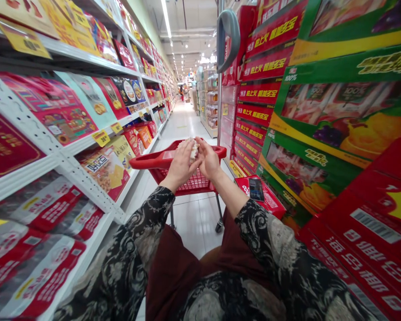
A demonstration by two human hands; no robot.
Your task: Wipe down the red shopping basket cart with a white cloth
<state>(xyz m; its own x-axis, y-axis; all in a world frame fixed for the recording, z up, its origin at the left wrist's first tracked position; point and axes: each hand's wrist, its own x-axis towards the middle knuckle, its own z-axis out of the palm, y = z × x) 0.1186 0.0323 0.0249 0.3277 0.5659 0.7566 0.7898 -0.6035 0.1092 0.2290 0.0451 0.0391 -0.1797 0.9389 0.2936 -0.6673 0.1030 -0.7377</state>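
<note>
Both my hands meet above the handle end of a red shopping cart (196, 182). Between the palms is a small whitish, lumpy thing (194, 150), mostly covered by the fingers, so its kind does not show. My left hand (182, 161) lies over its left side, with fingers together and pointing forward. Cupped against its right side is my right hand (208, 160). The cart's red handle (153, 159) runs just beyond and beside the wrists.
Shelves with packaged snacks (103, 171) line the left. Red drink cartons (260, 93) and green gift boxes (334, 102) are stacked close on the right. A phone (255, 189) lies on a low red box (270, 201). A tiled aisle (183, 116) stretches ahead.
</note>
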